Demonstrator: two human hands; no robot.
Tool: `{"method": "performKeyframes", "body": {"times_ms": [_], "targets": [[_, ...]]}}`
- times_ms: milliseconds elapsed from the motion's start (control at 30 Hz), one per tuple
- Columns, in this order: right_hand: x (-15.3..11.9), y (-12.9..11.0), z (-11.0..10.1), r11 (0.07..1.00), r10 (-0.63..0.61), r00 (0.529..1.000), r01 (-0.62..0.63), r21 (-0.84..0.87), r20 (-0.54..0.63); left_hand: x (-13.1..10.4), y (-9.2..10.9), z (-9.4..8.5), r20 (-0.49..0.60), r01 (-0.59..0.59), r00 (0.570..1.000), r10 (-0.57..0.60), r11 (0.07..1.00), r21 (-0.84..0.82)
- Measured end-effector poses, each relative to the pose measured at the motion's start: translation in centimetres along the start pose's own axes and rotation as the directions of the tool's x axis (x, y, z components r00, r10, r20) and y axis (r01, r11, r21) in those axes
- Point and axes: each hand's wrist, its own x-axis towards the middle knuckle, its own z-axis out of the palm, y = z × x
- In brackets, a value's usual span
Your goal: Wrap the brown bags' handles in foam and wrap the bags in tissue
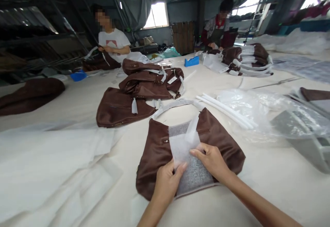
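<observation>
A brown handbag [219,141] lies flat in front of me, its strap [177,104] wrapped in white and arching away from me. Across the bag's middle runs a band of thin white tissue paper [180,144], with a loose flap standing up near the bag's top edge. My left hand [168,179] pinches the tissue's left edge between thumb and fingers. On the opposite edge, a little higher up, my right hand [210,160] is closed on the same paper. The bag's underside is hidden.
Several brown handbags [152,82] are heaped just beyond. White tissue sheets [46,165] spread at left; white foam rods [224,110] and clear plastic [247,106] lie at right. Farther off are a blue tape dispenser [191,61] and two people [113,43] working.
</observation>
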Motion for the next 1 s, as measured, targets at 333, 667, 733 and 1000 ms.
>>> {"method": "performKeyframes", "body": {"times_ms": [333, 667, 733, 1000], "targets": [[1.1, 0.0, 0.8, 0.991, 0.114, 0.991, -0.118, -0.066, -0.064, -0.6, 0.5, -0.6, -0.387, -0.131, 0.890, 0.240, 0.949, 0.288], [1.5, 0.0, 1.0, 0.994, 0.107, 0.991, -0.106, 0.017, -0.083, 3.1, 0.0, 2.8, 0.204, -0.497, 0.805, 0.556, 0.445, 0.745], [1.6, 0.0, 1.2, 0.976, 0.133, 0.984, -0.109, 0.186, -0.119, 3.7, -0.9, 3.1, 0.169, -0.456, 0.821, 0.545, 0.448, 0.769], [-4.1, -0.6, -4.2, 0.839, 0.153, 0.960, -0.002, 0.544, -0.233, 4.5, -0.8, 3.5, 0.143, -0.486, 0.789, 0.597, 0.466, 0.739]]}}
